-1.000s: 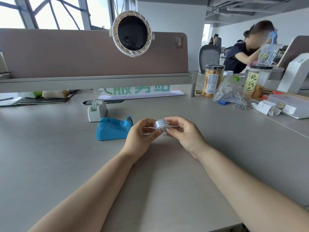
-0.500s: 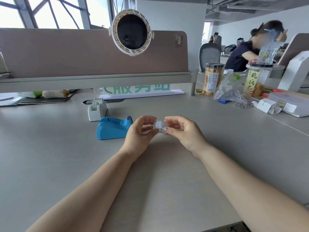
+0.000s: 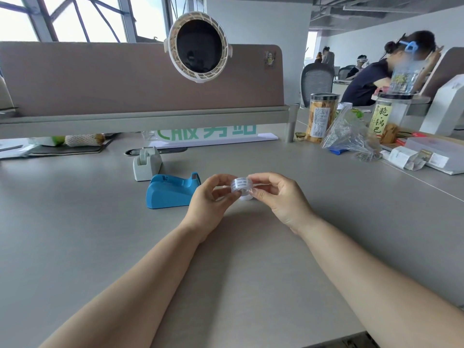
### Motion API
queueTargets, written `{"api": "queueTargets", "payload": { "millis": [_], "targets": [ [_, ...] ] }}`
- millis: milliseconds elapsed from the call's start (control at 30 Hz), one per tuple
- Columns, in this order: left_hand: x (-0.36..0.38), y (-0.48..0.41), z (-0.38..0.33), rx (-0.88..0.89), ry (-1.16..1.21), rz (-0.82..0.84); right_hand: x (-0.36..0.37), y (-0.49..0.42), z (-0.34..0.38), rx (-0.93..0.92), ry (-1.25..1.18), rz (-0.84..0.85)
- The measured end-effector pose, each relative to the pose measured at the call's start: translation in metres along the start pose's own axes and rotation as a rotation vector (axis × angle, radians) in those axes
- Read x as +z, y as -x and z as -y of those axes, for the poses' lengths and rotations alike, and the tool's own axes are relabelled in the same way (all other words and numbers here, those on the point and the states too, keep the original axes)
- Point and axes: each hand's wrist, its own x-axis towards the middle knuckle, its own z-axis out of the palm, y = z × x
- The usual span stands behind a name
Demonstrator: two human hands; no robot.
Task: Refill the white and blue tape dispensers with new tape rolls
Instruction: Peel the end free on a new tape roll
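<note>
Both forearms laid across the grey table [image 3: 75, 247], left hand [image 3: 208, 199] and right hand [image 3: 281, 197] pinched from either side on one small clear tape roll [image 3: 241, 185], held just above the surface; roll unchanged in place since a second ago, printed band now turned toward the camera, fingers closer round it. Just left of the hands, blue tape dispenser [image 3: 173, 192], then white tape dispenser [image 3: 147, 164] behind it, both unmoved. Farther back, round fan [image 3: 198, 49] on the partition, snack jar [image 3: 321, 116] at right.
</note>
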Motion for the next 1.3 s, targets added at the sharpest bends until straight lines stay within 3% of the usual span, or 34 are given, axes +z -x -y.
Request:
{"api": "queueTargets", "payload": {
  "millis": [400, 867, 967, 1133, 1300],
  "targets": [
    [0.001, 0.0, 0.0, 0.062, -0.202, -0.04, 0.0, -0.001, -0.001, 0.074, -0.025, -0.071],
    [0.001, -0.002, 0.003, 0.082, -0.239, -0.044, 0.0, -0.002, -0.001, 0.098, -0.042, -0.099],
    [0.001, -0.003, 0.004, 0.124, -0.27, -0.074, 0.001, -0.004, 0.0, 0.182, -0.11, -0.158],
    [0.004, -0.001, 0.005, 0.268, -0.34, 0.01, 0.0, -0.003, 0.003, 0.346, -0.13, -0.051],
    [0.002, -0.001, 0.007, 0.079, -0.176, 0.084, -0.002, -0.004, 0.002, 0.304, -0.161, -0.089]
  ]
}}
